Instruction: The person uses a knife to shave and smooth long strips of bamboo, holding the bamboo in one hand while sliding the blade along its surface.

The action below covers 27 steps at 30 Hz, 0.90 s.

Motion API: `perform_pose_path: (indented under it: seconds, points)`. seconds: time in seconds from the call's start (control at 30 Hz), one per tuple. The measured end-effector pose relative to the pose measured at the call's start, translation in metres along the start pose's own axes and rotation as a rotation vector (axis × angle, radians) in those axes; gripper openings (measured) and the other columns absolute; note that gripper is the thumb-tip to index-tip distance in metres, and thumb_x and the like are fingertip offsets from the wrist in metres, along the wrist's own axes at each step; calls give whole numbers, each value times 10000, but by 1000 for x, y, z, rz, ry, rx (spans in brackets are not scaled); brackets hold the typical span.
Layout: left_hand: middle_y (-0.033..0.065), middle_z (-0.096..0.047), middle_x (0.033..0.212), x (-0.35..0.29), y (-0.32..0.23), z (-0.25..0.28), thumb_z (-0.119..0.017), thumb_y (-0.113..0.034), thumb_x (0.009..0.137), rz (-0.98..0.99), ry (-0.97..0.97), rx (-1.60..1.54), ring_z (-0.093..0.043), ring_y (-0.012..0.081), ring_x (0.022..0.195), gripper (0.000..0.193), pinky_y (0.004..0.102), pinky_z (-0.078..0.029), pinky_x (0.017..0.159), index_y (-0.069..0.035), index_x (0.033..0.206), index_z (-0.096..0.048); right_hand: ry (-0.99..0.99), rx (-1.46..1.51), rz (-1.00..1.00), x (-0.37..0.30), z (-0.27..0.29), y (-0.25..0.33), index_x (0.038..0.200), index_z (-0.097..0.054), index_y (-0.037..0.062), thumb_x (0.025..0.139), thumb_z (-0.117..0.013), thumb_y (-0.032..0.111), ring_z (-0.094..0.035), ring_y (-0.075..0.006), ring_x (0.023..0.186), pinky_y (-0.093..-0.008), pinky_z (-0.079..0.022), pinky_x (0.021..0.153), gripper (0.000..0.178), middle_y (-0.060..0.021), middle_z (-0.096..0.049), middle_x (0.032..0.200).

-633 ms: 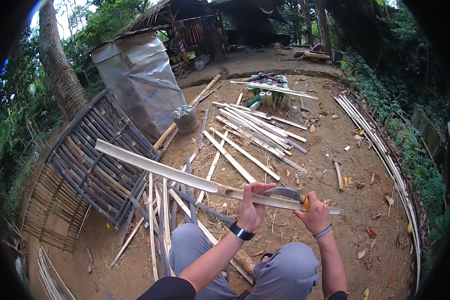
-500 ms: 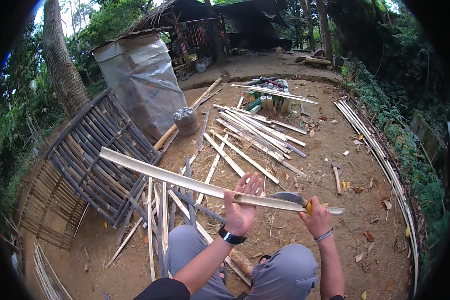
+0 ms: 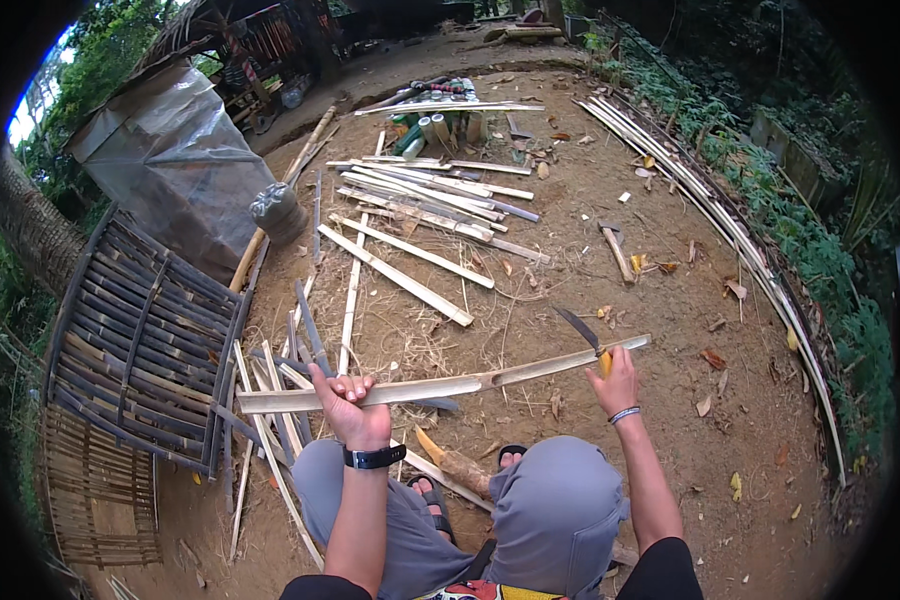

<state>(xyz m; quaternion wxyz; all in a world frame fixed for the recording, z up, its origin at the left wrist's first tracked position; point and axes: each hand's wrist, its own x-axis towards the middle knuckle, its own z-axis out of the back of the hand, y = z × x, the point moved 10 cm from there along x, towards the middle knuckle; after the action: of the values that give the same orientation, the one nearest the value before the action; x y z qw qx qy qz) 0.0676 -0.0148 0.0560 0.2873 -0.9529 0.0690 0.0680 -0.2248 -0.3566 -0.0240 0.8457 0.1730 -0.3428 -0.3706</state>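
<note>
A long split bamboo strip (image 3: 430, 389), its pale hollow side showing a joint, lies crosswise above my knees. My left hand (image 3: 355, 408) is closed round it near its left end, thumb pointing up. In my right hand (image 3: 617, 385) is a knife (image 3: 577, 326) with a yellow handle and a dark curved blade, pointing up and to the left. That hand is close to the right end of the strip; whether its fingers also grip the strip, I cannot tell. Below the strip, a thick bamboo piece (image 3: 455, 468) lies between my legs.
Several cut bamboo strips (image 3: 420, 200) are piled ahead on the dirt. A short tool with a wooden handle (image 3: 617, 253) lies to the right. Long poles (image 3: 715, 205) line the right side. A dark bamboo panel (image 3: 140, 330) leans at left, near a plastic-covered structure (image 3: 175, 160).
My left hand has gone from an open palm under the strip's middle to a grip near its left end. The strip has shifted left and its tilt has reversed. The view has turned downward.
</note>
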Motion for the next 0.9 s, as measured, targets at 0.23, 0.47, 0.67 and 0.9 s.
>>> perform_pose_path:
  seconds: [0.23, 0.47, 0.67, 0.9]
  points:
    - [-21, -333, 410, -7, 30, 12, -458, -431, 950, 13, 210, 128, -333, 96, 380, 526, 257, -326, 483, -137, 522, -375, 541, 362, -355, -107, -57, 47, 982, -453, 2, 867, -574, 266, -602, -410, 711, -476, -471, 616, 312, -232, -589, 734]
    - [-18, -340, 416, -4, 44, 0, -424, -447, 958, -7, 319, 123, -326, 88, 375, 552, 235, -298, 451, -123, 514, -379, 680, -56, -176, -115, -87, 60, 995, -421, 18, 888, -503, 239, -613, -432, 663, -517, -486, 535, 259, -242, -604, 734]
    - [-16, -331, 414, 12, 45, 18, -433, -448, 955, 22, 177, 152, -290, 92, 373, 554, 235, -268, 442, -128, 509, -369, 690, 57, -188, -130, -104, 70, 1030, -402, 19, 895, -493, 269, -608, -441, 660, -531, -488, 542, 298, -268, -592, 793]
    - [-18, -317, 408, 9, 53, 16, -418, -453, 959, 32, 156, 128, -268, 96, 370, 558, 239, -263, 449, -129, 507, -368, 538, 78, -211, -119, -96, 56, 1069, -402, 45, 918, -476, 280, -599, -429, 638, -513, -497, 541, 289, -221, -553, 853]
